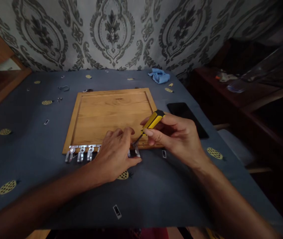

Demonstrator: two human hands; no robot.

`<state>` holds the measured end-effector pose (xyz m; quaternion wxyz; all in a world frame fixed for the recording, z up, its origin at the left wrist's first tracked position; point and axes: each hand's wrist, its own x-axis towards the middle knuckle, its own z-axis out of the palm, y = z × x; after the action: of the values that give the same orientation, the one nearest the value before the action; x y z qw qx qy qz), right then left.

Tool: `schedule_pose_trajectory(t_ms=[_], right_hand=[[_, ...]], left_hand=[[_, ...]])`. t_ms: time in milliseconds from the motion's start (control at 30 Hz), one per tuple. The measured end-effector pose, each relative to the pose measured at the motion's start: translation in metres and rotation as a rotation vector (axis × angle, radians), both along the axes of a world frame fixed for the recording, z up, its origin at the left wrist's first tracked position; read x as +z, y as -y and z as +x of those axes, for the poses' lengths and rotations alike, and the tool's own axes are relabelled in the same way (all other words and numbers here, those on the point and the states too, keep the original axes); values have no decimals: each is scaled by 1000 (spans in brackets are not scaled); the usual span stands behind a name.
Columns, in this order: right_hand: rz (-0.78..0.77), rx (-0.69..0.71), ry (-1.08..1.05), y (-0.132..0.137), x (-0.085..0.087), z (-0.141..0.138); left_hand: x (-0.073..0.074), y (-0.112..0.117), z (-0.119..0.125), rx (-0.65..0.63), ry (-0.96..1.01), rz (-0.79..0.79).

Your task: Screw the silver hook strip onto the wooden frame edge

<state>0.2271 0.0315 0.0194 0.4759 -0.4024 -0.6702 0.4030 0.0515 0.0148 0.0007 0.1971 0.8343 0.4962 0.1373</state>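
Note:
A wooden board [111,113] with a raised rim lies on a table under a blue-grey cloth [32,159]. Metal hooks [80,153] line the board's near edge. My left hand [115,154] rests on that edge, fingers curled and pressed on a metal hook piece [134,152]. My right hand [175,134] grips a yellow-and-black screwdriver [153,121]; its tip points down at the board's edge right beside my left fingertips.
A black phone [187,116] lies just right of the board. A crumpled blue cloth [159,75] sits at the table's far side. Small metal parts [63,88] are scattered at the far left. Dark wooden furniture [231,93] stands to the right, a patterned wall behind.

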Motion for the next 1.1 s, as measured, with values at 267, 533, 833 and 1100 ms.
schedule_pose_trajectory(t_ms=[267,533,833,1100], right_hand=[[266,-305,71,9,-16,-15],[147,-468,-103,1,-2,-8],[152,-318,37,-2,-18,-8],[166,-315,123,-2,-17,-5]], left_hand=[[0,0,0,5,-34,17],[0,0,-1,-3,12,-2],[0,1,-1,-3,-12,11],[0,0,-1,-9,6,6]])
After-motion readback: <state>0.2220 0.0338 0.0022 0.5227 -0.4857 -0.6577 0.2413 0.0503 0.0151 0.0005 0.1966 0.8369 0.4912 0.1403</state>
